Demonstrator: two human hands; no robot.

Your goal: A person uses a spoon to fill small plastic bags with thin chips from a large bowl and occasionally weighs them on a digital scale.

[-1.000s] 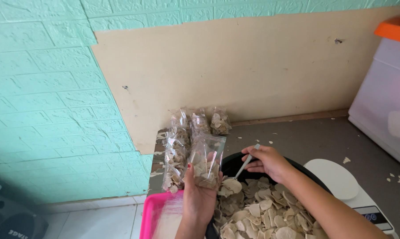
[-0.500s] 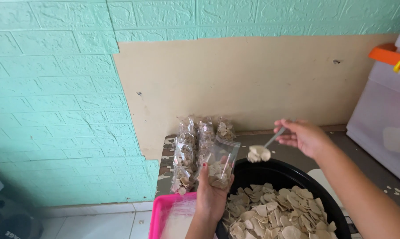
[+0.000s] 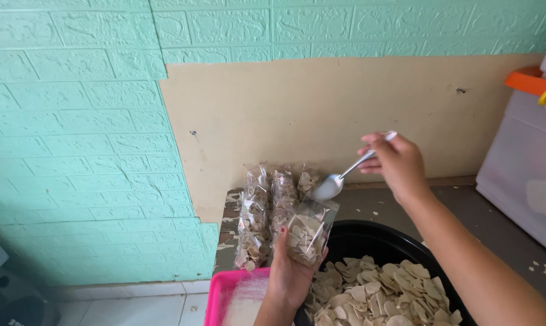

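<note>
My left hand (image 3: 291,273) holds a small clear plastic bag (image 3: 308,229) partly filled with pale flat chips, upright over the near rim of a black basin (image 3: 369,238). My right hand (image 3: 394,162) grips a metal spoon (image 3: 340,180) by its handle; the spoon's bowl is tilted down right at the bag's open mouth. The basin below holds a heap of the same pale chips (image 3: 375,296).
Several filled clear bags (image 3: 267,208) lean in a row against the beige wall panel on the grey ledge. A pink tray (image 3: 234,299) sits left of the basin. A pale plastic bin with an orange lid (image 3: 529,151) stands at right. Crumbs dot the ledge.
My right hand lifted the spoon out of the basin with chips on it and brought it up to the bag's mouth; the spoon now looks empty. The view tilted upward.
</note>
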